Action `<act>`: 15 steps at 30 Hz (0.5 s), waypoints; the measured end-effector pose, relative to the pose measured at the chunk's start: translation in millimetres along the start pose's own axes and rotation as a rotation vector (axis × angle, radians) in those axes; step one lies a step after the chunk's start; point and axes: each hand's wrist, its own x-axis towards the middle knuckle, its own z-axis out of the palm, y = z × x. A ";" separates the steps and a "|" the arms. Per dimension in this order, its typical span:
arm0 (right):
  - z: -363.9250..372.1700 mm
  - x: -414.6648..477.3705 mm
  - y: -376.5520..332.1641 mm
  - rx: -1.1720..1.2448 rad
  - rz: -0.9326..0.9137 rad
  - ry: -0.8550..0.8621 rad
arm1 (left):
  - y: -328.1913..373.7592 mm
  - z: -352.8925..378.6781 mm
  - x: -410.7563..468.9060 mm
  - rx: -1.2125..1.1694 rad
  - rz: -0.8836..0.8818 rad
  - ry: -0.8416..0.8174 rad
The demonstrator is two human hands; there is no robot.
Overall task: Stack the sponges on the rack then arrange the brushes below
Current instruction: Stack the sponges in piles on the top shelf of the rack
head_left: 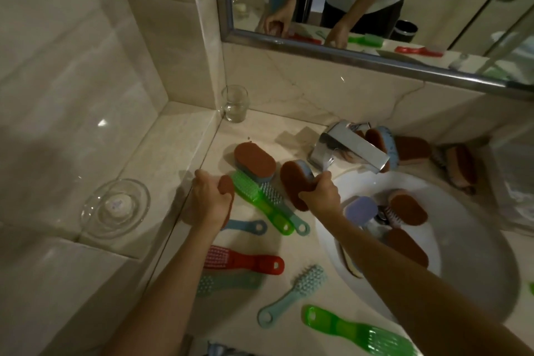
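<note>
The left grip (209, 200) clasps a brown sponge (227, 189) over the tabletop (268, 127), and the right grip (319, 193) clutches a blue-backed sponge (293, 182) (tilted on edge) near the tap (351, 149).

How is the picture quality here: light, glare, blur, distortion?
Head view: dim, warm light; glare spots on the wall tiles and the faucet; wide-angle lens tilts and bows the mirror frame; the green brush at the bottom edge looks soft.

One wide-angle head-worn camera looks forward and steeply down, close over the beige marble counter (268, 127), with the white round basin (476, 240) right and the metal-framed wall mirror (448, 9) ahead.
</note>
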 end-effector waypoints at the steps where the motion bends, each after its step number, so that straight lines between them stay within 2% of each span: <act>1: -3.5 -3.8 -0.7 0.001 -0.046 0.018 | 4.1 -4.4 -2.9 -0.015 0.012 0.024; 7: -49.1 -32.2 -19.4 0.020 -0.374 0.179 | 58.7 -51.0 -30.7 -0.211 0.075 0.097; 10: -83.3 -45.3 -30.1 0.079 -0.449 0.269 | 95.5 -68.6 -51.9 -0.292 0.101 0.054; 15: -149.7 -64.6 -31.3 0.167 -0.500 0.430 | 161.3 -72.1 -92.9 -0.423 0.257 -0.032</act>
